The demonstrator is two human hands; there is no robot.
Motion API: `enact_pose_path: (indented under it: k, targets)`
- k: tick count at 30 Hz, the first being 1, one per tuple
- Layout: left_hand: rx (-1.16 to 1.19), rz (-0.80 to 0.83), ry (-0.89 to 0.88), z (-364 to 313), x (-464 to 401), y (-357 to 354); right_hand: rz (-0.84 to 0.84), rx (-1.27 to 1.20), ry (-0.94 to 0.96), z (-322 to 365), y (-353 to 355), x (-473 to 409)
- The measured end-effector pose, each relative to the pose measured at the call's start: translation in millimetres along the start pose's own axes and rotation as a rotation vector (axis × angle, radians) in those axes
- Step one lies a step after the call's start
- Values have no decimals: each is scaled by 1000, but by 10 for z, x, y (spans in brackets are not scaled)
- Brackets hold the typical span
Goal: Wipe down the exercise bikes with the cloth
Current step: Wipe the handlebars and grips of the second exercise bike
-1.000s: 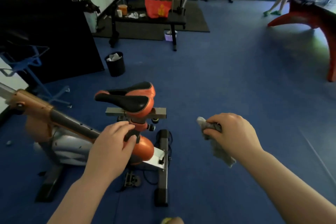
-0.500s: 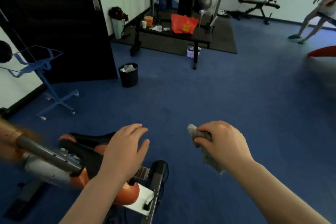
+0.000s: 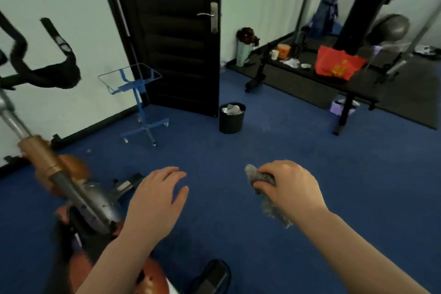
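Observation:
An orange and grey exercise bike fills the lower left, its black handlebars up at the far left; it looks blurred. My left hand hovers open, palm down, to the right of the bike's frame and above its rear, touching nothing. My right hand is out over the blue floor, closed around a crumpled grey cloth whose end hangs below my fist. The saddle is hidden under my left forearm.
A black waste bin stands on the blue floor ahead, beside a dark door. A blue wheeled stand sits by the wall. A black weight bench with a red bag is at the right.
The view has lifted and swung left, so the bike dropped to the lower left and the handlebars appeared. My left hand came off the bike's seat post and now hovers open. The cloth stays in my right hand.

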State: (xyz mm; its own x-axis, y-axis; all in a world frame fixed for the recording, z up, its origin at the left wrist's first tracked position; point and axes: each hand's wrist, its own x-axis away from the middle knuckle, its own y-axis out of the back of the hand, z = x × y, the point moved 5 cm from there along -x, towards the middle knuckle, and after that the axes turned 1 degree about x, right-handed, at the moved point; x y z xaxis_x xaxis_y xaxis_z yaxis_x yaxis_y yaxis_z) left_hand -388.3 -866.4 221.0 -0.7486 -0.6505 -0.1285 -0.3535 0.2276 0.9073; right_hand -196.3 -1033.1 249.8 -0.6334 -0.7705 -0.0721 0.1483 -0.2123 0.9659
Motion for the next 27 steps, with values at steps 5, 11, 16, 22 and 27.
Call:
enact_pose_path:
  k: [5,11,16,22,27]
  targets:
    - [7,-111,244,-165,-273,-25,67,3,217,-295,109,-744]
    - [-46,-162,422,-160,-560,-76,127,-86,411,-144,28,-1634]
    - [-60,-237,542,167,-1131,-101,126,-94,571,179,-117,-2489]
    - [-71,-280,600,561,-2068,35,146,-121,699,610,-215,-3570]
    - [-117,-334,663,836,-2562,348,156,-184,797,1136,-284,-4280]
